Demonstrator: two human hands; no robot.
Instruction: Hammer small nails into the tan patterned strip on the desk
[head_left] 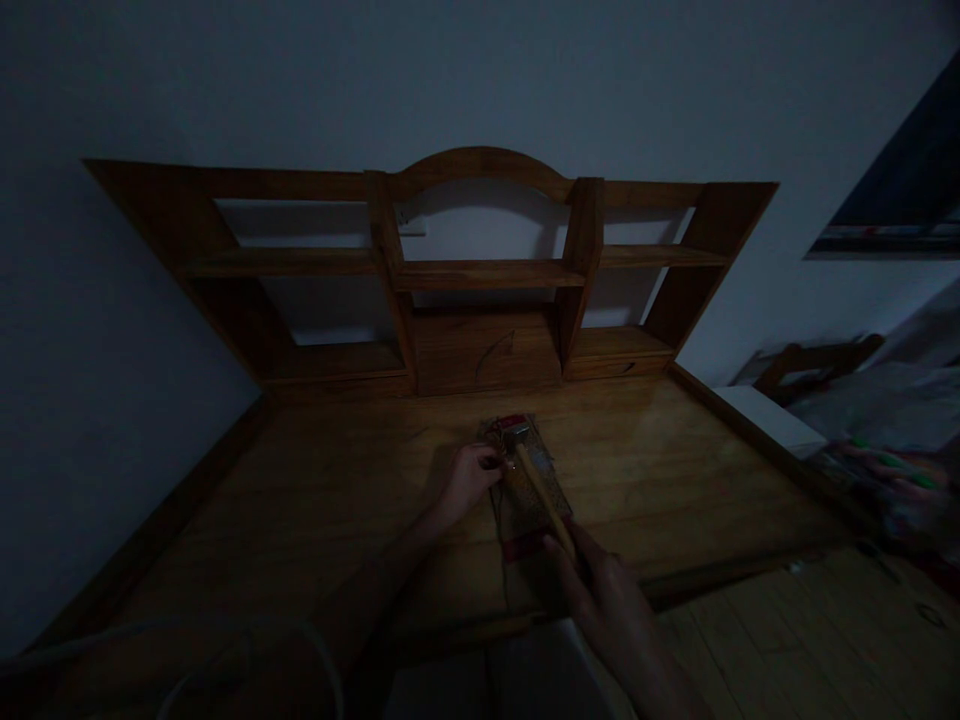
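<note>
My right hand (600, 585) is closed around the lower end of the hammer (536, 490). Its wooden handle slants up and away from me, and the head sits over the far end of the patterned mat (517, 515) in the middle of the desk (675, 470). My left hand (471, 478) is drawn into a narrow pinch at the mat's left edge. It grips a small piece (496, 463), just beside the hammer head and too dim to identify. With only 2 or 3 fingertips that close to the head, I judge short, light taps from the wrist to be safest, the face landing flat and square. I would pinch the piece low, with my fingers clear to the side, and strike over the mat so the wood below takes no dents. The poor light calls for slow aim.
</note>
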